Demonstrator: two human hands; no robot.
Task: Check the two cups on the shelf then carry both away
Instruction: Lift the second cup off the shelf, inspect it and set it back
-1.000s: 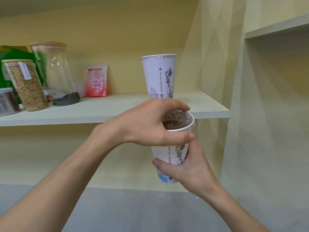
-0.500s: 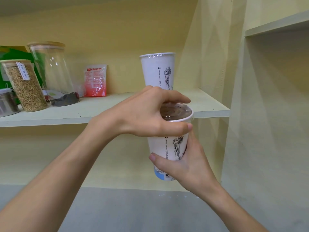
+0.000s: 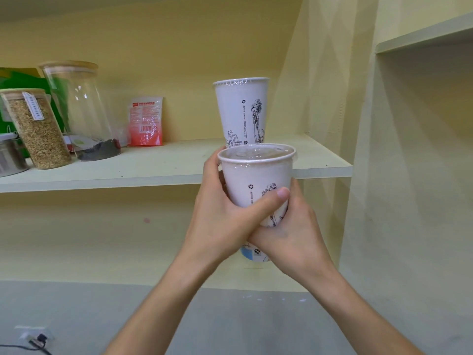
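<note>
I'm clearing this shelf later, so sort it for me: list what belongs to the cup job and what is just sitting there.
Part of the job:
- held cup, sealed, gripped by left hand and right hand
- second cup, standing on the shelf

Just lying about:
- grain jar
- tall glass jar
- red packet
- metal tin

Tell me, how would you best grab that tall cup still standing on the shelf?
Probably around the upper wall of the tall cup, just under its sealed rim, coming from the front. It stands upright near the shelf edge, widens toward the top so a grip won't slip, and the held cup hides its base.
</note>
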